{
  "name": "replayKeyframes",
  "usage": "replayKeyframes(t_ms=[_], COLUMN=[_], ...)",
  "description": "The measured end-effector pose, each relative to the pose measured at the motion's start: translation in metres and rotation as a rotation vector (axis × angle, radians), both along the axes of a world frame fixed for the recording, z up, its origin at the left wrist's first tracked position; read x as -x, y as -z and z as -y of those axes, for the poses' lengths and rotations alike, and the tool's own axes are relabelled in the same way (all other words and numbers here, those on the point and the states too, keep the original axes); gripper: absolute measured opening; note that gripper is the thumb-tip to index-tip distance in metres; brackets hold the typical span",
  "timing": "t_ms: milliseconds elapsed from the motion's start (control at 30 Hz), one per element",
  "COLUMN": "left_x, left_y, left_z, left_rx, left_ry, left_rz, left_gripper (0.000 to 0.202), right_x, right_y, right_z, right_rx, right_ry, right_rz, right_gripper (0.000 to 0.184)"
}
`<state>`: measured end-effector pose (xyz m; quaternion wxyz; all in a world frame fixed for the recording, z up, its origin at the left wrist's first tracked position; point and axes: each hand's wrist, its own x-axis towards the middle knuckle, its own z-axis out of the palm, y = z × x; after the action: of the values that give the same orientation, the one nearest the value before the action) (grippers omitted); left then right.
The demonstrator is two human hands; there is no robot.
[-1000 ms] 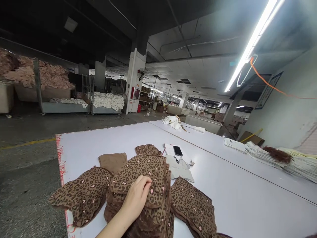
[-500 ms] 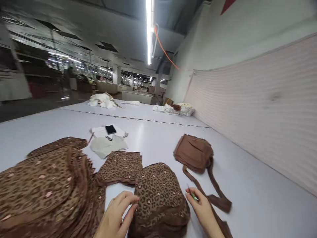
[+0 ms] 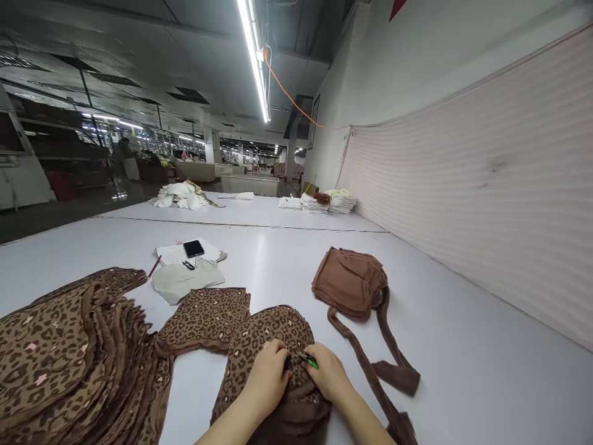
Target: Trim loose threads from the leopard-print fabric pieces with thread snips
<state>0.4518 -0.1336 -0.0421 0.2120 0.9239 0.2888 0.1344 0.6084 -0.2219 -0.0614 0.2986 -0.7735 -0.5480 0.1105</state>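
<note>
A stack of leopard-print fabric pieces (image 3: 244, 361) with brown edges lies in front of me, its near end folded over. On top of it my left hand (image 3: 269, 376) is closed, fingertips pinching the upper cloth. Just to the right, my right hand (image 3: 327, 374) grips small thread snips (image 3: 311, 360) with a green handle. The snips' tip points left, towards my left fingers. What exactly lies between the left fingertips is hidden. Beyond the stack sits a smaller leopard-print pile (image 3: 210, 316), touching it.
A tall leopard-print heap (image 3: 50, 364) fills the left. At right are folded brown fabric pieces (image 3: 348, 281) and a long brown strip (image 3: 361, 358). Farther off lie papers with a phone (image 3: 193, 248), small black snips (image 3: 188, 265), a pen (image 3: 154, 267) and white stacks (image 3: 315, 203). A striped sheet (image 3: 454, 154) covers the wall.
Both hands have come together over the leopard-print stack; they were apart on either side of it. My left fingers have closed on the cloth. The view has shifted slightly.
</note>
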Motion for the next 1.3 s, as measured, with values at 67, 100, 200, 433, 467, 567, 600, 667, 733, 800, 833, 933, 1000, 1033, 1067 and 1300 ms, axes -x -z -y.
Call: replayKeyframes(t_ms=[67,100,200,433,467,567,600,667,733,800,833,933,1000,1033,1067,1300], left_x=[-0.003,-0.005,-0.010,-0.020,-0.021,-0.020,-0.020,-0.019,-0.018,-0.017,-0.016,-0.014,-0.013,-0.012,-0.011,-0.010], left_y=[0.002,0.003,0.007,0.015,0.016,0.018,0.019,0.022,0.024,0.026,0.026,0.024,0.023,0.022,0.022,0.022], left_z=[0.000,0.000,0.000,-0.002,-0.001,0.000,0.000,0.001,0.002,0.004,0.006,0.009,0.011,0.012,0.013,0.016], left_rx=[0.009,0.010,-0.005,-0.069,-0.088,-0.146,-0.160,-0.182,-0.206,-0.231,-0.244,-0.277,-0.302,-0.314,-0.326,-0.382], left_ry=[-0.012,-0.021,-0.054,-0.040,-0.040,-0.022,-0.014,-0.001,0.009,0.020,0.024,0.030,0.030,0.033,0.038,0.059], left_rz=[-0.004,0.003,0.035,0.143,0.155,0.208,0.226,0.263,0.298,0.334,0.352,0.388,0.396,0.396,0.393,0.364], left_gripper=[0.028,0.028,0.028,0.017,0.018,0.020,0.020,0.018,0.017,0.016,0.016,0.016,0.017,0.018,0.018,0.017], right_x=[-0.003,-0.004,-0.009,-0.014,-0.015,-0.014,-0.012,-0.007,0.001,0.010,0.015,0.026,0.029,0.030,0.030,0.034], right_y=[0.004,0.006,0.007,0.002,0.001,-0.002,-0.004,-0.008,-0.012,-0.015,-0.016,-0.012,-0.008,-0.007,-0.007,-0.019], right_z=[0.001,0.002,0.005,0.008,0.008,0.007,0.007,0.009,0.014,0.021,0.025,0.033,0.036,0.036,0.037,0.033], right_rx=[-0.020,-0.030,-0.064,-0.089,-0.089,-0.096,-0.107,-0.157,-0.225,-0.211,-0.160,0.045,0.100,0.105,0.099,0.143], right_ry=[-0.020,-0.030,-0.067,-0.151,-0.165,-0.145,-0.104,0.015,0.112,0.140,0.136,0.128,0.147,0.161,0.175,0.277], right_rz=[0.006,0.006,-0.003,0.090,0.099,0.037,-0.019,-0.180,-0.400,-0.673,-0.820,-1.162,-1.260,-1.283,-1.297,-1.301], right_gripper=[0.013,0.013,0.015,0.027,0.029,0.022,0.016,0.007,0.018,0.034,0.041,0.052,0.052,0.051,0.048,0.030])
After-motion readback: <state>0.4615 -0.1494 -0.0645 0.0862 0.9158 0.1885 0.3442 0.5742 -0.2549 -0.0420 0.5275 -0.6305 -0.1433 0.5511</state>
